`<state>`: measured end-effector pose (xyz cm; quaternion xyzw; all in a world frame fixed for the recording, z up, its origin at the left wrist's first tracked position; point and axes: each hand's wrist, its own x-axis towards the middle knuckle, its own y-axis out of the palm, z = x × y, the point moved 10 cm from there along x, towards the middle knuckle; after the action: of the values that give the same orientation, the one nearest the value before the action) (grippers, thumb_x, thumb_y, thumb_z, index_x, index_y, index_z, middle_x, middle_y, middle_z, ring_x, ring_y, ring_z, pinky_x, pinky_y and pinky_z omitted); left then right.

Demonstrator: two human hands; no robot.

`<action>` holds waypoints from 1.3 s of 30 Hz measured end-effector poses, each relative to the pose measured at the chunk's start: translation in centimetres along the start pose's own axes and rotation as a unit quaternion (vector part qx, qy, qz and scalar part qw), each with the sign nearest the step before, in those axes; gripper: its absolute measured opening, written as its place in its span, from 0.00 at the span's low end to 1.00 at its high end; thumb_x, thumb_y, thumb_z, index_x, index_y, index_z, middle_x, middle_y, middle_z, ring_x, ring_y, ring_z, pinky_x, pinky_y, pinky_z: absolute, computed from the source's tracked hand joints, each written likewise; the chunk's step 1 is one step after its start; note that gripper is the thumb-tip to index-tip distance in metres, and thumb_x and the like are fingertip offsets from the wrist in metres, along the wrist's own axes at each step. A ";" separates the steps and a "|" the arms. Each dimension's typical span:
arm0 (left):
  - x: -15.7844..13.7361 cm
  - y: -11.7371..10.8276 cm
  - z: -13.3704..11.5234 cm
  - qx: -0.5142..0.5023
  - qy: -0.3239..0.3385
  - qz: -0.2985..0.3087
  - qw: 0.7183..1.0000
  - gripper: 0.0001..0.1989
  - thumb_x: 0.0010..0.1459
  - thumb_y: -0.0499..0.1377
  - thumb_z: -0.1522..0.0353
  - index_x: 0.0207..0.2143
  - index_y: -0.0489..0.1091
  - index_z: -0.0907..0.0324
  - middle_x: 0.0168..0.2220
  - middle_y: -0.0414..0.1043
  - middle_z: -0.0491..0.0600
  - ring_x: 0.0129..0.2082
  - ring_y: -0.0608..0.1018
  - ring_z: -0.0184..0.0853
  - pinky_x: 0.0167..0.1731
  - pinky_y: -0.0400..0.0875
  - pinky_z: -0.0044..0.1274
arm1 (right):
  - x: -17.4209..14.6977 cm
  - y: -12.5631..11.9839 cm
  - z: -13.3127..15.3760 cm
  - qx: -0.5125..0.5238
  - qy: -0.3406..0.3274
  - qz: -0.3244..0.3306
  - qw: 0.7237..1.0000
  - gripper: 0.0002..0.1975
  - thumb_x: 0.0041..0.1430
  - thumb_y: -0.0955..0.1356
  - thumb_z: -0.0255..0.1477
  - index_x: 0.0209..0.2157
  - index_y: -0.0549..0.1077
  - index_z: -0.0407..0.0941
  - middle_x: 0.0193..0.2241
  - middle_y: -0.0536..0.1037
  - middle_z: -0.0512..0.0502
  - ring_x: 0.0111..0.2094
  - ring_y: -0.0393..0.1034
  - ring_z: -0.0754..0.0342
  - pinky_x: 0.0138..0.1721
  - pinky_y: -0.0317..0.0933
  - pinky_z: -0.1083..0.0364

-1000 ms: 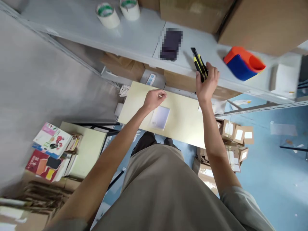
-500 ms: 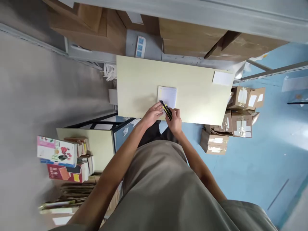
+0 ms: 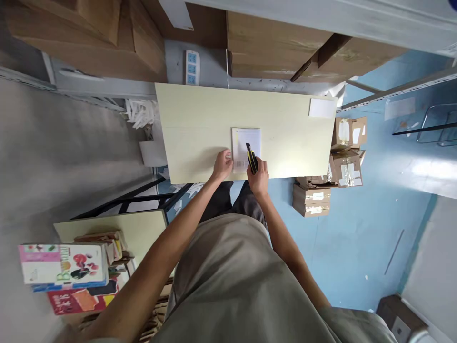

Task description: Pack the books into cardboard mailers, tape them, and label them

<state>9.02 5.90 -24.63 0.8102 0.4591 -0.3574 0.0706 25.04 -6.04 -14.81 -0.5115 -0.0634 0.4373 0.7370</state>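
Observation:
A white printed booklet (image 3: 246, 138) lies flat near the front edge of the pale yellow tabletop (image 3: 200, 119). In my right hand (image 3: 259, 177) is a black and yellow utility knife (image 3: 252, 159), held over the booklet's lower right part with its tip pointing away from me. Whether the blade is out is too small to tell. My left hand (image 3: 223, 165) rests at the booklet's left edge, its fingers bent and a little apart, with nothing visible in them.
A white sheet (image 3: 322, 107) lies at the table's far right corner. Behind the table are cardboard boxes (image 3: 278, 45) and a power strip (image 3: 192, 67). More taped boxes (image 3: 312, 200) stand on the blue floor at right. Stacked books (image 3: 64, 264) sit on a lower table at left.
My left hand has moved from beside the knife to the booklet's left edge. The knife has turned to point more straight ahead. The whole view has shifted slightly.

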 end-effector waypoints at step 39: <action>3.0 -3.2 -8.1 0.241 0.256 0.108 0.930 0.34 0.71 0.61 0.61 0.76 0.71 0.58 0.80 0.64 0.62 0.85 0.52 0.66 0.83 0.45 0.56 | 7.4 6.0 9.6 -0.095 -0.042 0.158 0.982 0.33 0.86 0.56 0.32 0.86 0.52 0.44 0.64 0.76 0.27 0.57 0.81 0.36 0.60 0.73 0.39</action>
<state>11.61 13.42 -19.91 0.9114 0.2713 -0.2283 -0.2088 20.86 6.49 -17.82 -0.5642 -0.0537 0.5614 0.6029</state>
